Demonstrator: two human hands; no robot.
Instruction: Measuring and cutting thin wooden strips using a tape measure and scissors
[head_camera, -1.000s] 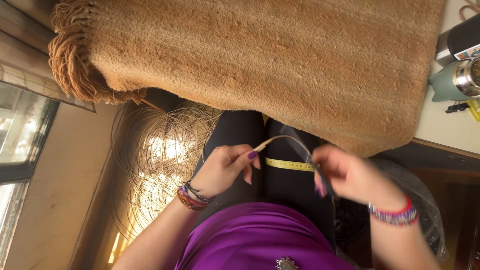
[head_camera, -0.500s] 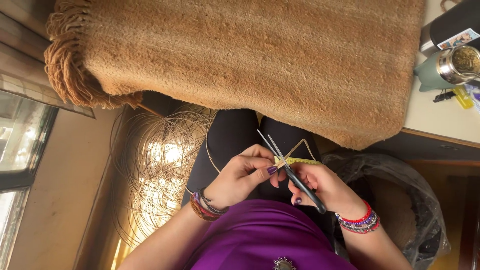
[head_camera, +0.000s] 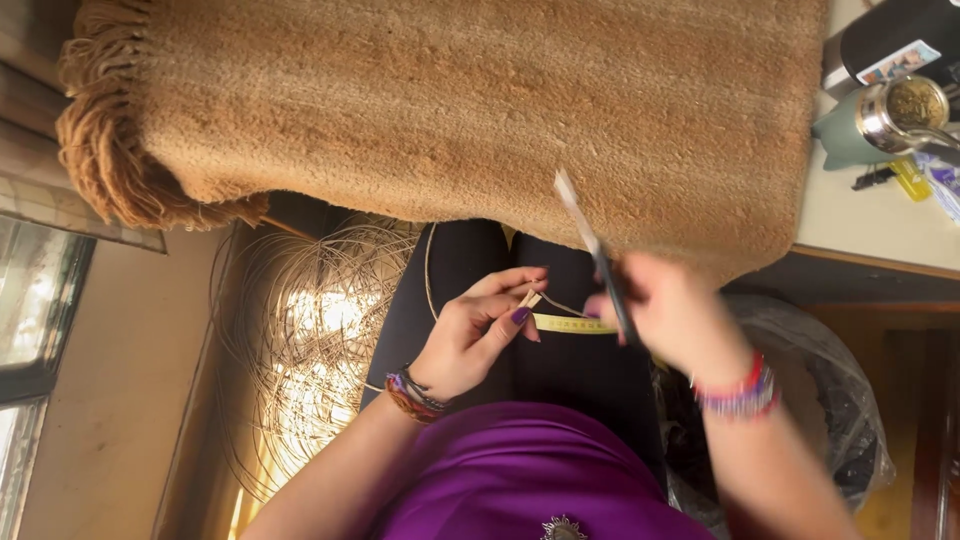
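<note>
In the head view, the left hand is closed in a pinch, thumb and forefinger nipping the end of a thin pale cane strand just above the lap, the other fingers curled loosely with purple-painted nails showing. The strand loops up and around from that pinch, passing in front of the dark trousers. A short yellow measuring tape lies level between the two hands, one end touching the pinched strand and the other end meeting the right hand. That hand is blurred, but it is closed around the dark handle of a slender knife, whose pale blade slants up and away over the edge of a coarse brown fringed rug that covers the surface ahead. Both wrists carry beaded bracelets. Beside the left forearm, a loose coil of fine cane sits on the floor, lit from behind. Near the right forearm lies a dark plastic bag. A green flask with a metal lid stands on the pale tabletop at the far right.
</note>
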